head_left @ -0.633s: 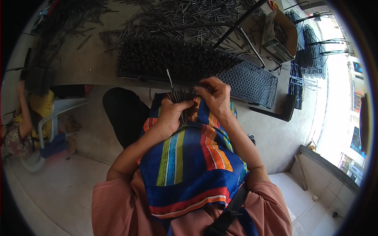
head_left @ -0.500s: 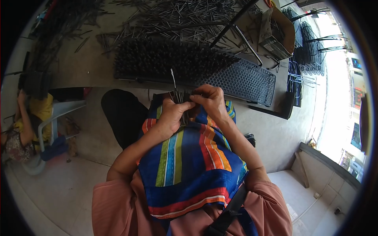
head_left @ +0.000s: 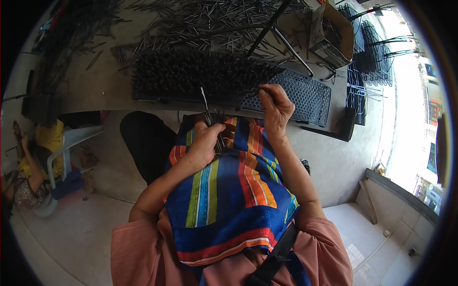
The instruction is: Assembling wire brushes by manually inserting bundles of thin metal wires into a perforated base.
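Note:
My left hand [head_left: 205, 143] is closed round a bundle of thin dark rods [head_left: 217, 118], held above my lap just below the table edge. One longer, pale-tipped strip [head_left: 204, 97] sticks up out of the bundle. Over the long perforated tray [head_left: 310, 97], my right hand [head_left: 277, 107] is raised with thumb and fingers pinched together. What the pinch holds, if anything, is too small to make out. Dark upright rods [head_left: 191, 74] stand packed in the tray's left and middle part, while bare holes show toward its right end. My right fingertips are at the border between the two.
Loose rods [head_left: 219, 24] lie heaped across the table beyond the tray. A metal stand [head_left: 291, 50] rises behind it. At the far right are an open cardboard box [head_left: 331, 38] and wire racks [head_left: 374, 43]. Another person [head_left: 31, 176] sits at the left by a pale chair [head_left: 71, 138].
My right hand has left the bundle and moved up and to the right, over the tray. My left hand keeps hold of the rods above my lap.

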Tool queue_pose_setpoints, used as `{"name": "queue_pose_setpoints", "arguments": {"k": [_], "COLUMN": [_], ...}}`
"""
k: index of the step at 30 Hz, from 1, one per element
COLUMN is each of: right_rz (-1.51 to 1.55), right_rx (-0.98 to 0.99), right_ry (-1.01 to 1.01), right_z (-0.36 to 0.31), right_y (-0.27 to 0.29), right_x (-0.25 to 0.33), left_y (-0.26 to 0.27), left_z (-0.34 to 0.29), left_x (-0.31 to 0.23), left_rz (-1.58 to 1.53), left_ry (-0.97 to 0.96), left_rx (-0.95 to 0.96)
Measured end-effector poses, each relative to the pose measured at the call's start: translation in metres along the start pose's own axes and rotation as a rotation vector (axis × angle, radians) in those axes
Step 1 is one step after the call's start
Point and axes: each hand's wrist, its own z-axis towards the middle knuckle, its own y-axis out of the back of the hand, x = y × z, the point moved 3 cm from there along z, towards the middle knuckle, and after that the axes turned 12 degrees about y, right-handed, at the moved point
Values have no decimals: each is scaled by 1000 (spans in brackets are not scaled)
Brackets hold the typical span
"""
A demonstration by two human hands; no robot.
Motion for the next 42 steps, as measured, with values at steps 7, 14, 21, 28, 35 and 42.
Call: {"name": "queue_pose_setpoints", "arguments": {"k": [7,14,21,28,35,42], "right_rz": [147,-266,-428,-371,74,159], "right_rx": [11,195,237,364,355,292], "right_ry": [-16,195,245,24,-442,-562], "right_z": [-8,-7,-1,-11,-40,-32], "right_y": [-6,-16,-21,-20,-25,-21], "right_x": [-11,1,5,14,-12,-8], "left_y": [1,2,0,1,-5,-6], "left_z": [2,0,0,0,5,3], "left_x": [1,-1,-1,-3,0,-2], "left_rz": [-50,-26,14,52,125,57], "left_ry": [-51,-84,-40,-93,-85,-62], "left_rx": [-4,24,70,121,261,154]}}
